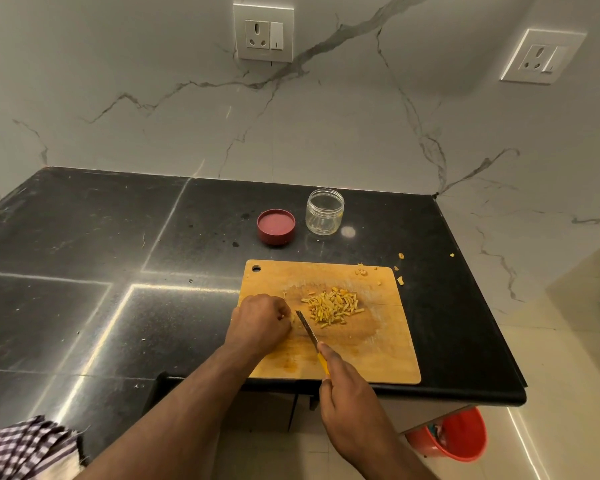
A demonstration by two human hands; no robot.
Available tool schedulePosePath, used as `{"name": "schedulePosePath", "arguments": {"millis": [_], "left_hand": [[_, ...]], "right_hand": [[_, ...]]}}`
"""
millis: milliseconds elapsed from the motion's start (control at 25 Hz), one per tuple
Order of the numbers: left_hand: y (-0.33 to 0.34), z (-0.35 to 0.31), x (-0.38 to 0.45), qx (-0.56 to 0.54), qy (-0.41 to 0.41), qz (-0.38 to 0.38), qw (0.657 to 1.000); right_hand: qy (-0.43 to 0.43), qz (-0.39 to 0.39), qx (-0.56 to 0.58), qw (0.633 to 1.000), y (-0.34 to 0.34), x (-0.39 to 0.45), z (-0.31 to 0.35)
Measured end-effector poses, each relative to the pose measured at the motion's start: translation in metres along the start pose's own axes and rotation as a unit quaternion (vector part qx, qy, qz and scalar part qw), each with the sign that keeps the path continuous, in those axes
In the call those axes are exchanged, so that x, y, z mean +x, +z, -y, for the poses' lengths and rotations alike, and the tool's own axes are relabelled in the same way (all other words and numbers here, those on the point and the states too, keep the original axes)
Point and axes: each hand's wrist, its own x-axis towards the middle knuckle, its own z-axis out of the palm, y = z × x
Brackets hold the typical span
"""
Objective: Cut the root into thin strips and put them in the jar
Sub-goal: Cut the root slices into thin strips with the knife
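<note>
Head view shows us a rectangular wooden cutting board (371, 344) at the front edge of the glossy black stone bench (84, 258). Our left hand (262, 322) curls its fingers on a small pale piece of root (293, 320), mostly hidden, on the board. Our right hand (347, 400) grips the yellow-handled knife (311, 336), its blade tip resting just beside that piece. A heap of thin yellow strips (333, 308) lies right of the blade. Behind the board stand a clear round jar (325, 216) and, left of it, an upturned red lid (276, 226).
</note>
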Motion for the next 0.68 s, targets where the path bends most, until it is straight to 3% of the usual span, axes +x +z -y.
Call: {"name": "schedulePosePath", "arguments": {"millis": [680], "left_hand": [[0.008, 0.0, 0.006, -0.024, -0.083, 0.012, 0.996]], "right_hand": [[-0.01, 0.035, -0.1, 0.994, 0.007, -0.008, 0.012]]}}
